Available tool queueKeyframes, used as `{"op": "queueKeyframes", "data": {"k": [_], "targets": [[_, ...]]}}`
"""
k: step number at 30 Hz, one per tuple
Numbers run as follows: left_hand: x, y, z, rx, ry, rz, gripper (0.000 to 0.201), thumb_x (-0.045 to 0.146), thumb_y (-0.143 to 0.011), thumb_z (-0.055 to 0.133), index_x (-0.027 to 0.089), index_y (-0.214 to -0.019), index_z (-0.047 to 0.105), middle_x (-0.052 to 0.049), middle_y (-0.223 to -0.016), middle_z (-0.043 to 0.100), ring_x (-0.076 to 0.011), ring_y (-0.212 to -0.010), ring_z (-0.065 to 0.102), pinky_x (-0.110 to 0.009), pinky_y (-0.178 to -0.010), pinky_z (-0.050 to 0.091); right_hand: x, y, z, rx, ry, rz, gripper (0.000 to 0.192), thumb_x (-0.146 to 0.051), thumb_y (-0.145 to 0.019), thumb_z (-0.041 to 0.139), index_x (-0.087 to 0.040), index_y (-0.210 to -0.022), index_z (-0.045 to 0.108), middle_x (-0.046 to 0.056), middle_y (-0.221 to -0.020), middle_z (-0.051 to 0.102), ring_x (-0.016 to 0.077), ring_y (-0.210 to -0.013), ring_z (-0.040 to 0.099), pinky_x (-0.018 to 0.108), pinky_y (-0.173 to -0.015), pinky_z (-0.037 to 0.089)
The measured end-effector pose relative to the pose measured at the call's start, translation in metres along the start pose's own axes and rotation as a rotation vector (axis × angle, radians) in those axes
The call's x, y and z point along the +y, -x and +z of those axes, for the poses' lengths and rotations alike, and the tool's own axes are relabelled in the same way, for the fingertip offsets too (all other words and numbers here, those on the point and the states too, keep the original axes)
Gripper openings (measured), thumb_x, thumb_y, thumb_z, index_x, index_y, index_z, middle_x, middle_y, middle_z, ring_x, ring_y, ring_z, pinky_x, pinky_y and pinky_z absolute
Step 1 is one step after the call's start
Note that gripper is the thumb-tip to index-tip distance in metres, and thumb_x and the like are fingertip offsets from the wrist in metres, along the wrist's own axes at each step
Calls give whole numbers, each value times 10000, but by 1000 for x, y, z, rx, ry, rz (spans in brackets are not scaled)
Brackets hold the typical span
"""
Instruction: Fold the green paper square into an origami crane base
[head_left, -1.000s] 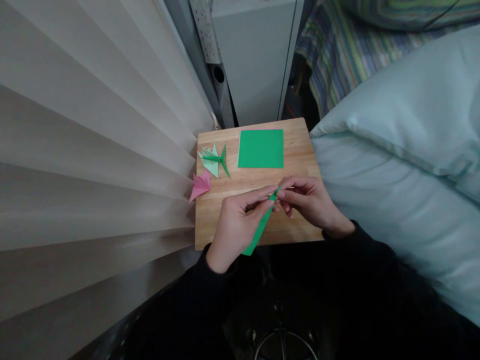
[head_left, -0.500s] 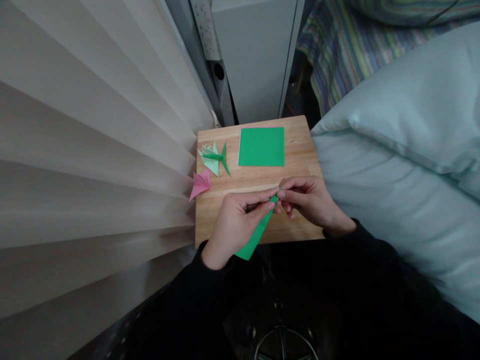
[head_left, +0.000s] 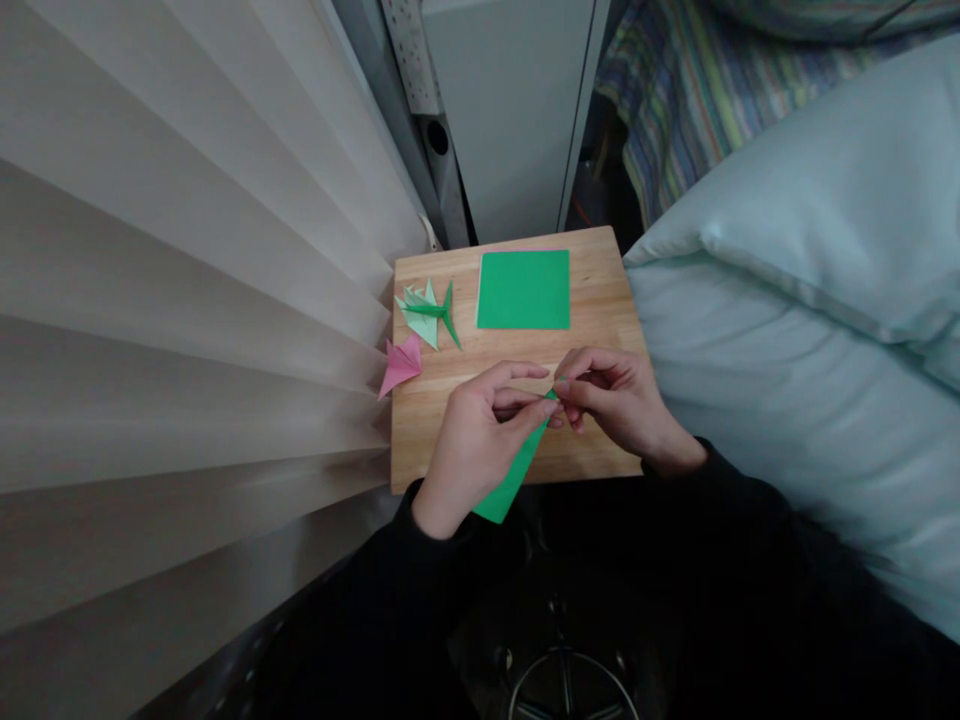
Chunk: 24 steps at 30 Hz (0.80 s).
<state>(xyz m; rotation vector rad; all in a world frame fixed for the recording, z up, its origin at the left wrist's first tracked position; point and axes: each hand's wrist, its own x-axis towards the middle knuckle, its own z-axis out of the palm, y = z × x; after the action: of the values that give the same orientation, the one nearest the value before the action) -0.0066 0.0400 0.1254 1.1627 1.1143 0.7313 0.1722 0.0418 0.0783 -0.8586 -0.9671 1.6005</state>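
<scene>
Folded strip: one long narrow green paper strip [head_left: 517, 470], held above the near edge of the wooden board [head_left: 600, 320], near middle of the scene.
Long axis: diagonal, running from near left to far right; narrow tip up at the fingertips on the far right end, wider end hanging off the near edge of the board, over the dark lap.
Left hand: left hand [head_left: 472, 450] clamped on the strip, thumb and forefinger pinching it just below the tip, remaining fingers curled over the upper stretch.
Right hand: right hand [head_left: 619, 400] pinching the very tip of the same strip, fingertips meeting the left hand's fingertips, other fingers bent in.
Green square: one flat green paper square [head_left: 523, 290], lying flush on the far part of the board, well apart from both hands.
Folded green pieces: pale green and dark green folded shapes [head_left: 427, 315] on the far left of the board, overlapping; exact count hard to tell, looks like two.
Pink piece: one pink folded shape [head_left: 400, 367] at the left edge of the board, poking partly past it toward the pleated blind [head_left: 187, 300].
Writing: no readable text, brand or label anywhere in view.
Surroundings: pale blue pillow [head_left: 810, 280] pressed against the right side of the board; striped fabric [head_left: 675, 90] at far right; grey cabinet [head_left: 517, 110] just beyond the far edge.
</scene>
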Motion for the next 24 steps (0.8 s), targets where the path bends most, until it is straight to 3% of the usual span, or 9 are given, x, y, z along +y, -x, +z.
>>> {"op": "queueKeyframes", "data": {"k": [5,11,17,21,24], "targets": [[1,0,0,-2,-24,-28,250,252,-818,819,179,-1009,674,-46,-814,829,-213,-788,807,-296,-750,611,2,2,2,38,52,-35,262,-353,-841,826,-187,-675,709,-11,-618,683,105,-471,635,197,-404,495],[-5,-4,0,74,27,7,178,258,-803,834,171,-914,725,-63,-833,824,-217,-810,800,-298,-749,605,3,1,2,196,175,-15,361,-486,-931,715,-194,-720,708,-8,-619,636,111,-508,599,241,-474,510],[-13,-8,1,261,256,13,317,294,-716,911,167,-972,774,-66,-929,830,-206,-870,790,-307,-820,612,8,6,17,43,287,-21,268,-473,-859,808,-217,-877,734,27,-882,741,178,-844,684,318,-789,565],[-13,-7,7,252,408,-27,267,267,-720,898,168,-937,778,-57,-902,824,-206,-940,786,-334,-918,597,13,10,20,41,298,-61,216,-417,-921,747,-223,-831,715,7,-826,711,167,-819,643,310,-785,513],[-13,-8,8,268,394,11,216,272,-718,899,175,-872,784,-38,-861,811,-168,-877,768,-298,-881,585,12,11,19,54,330,-65,204,-356,-922,734,-213,-779,702,-6,-759,677,152,-750,600,300,-733,470]]}}
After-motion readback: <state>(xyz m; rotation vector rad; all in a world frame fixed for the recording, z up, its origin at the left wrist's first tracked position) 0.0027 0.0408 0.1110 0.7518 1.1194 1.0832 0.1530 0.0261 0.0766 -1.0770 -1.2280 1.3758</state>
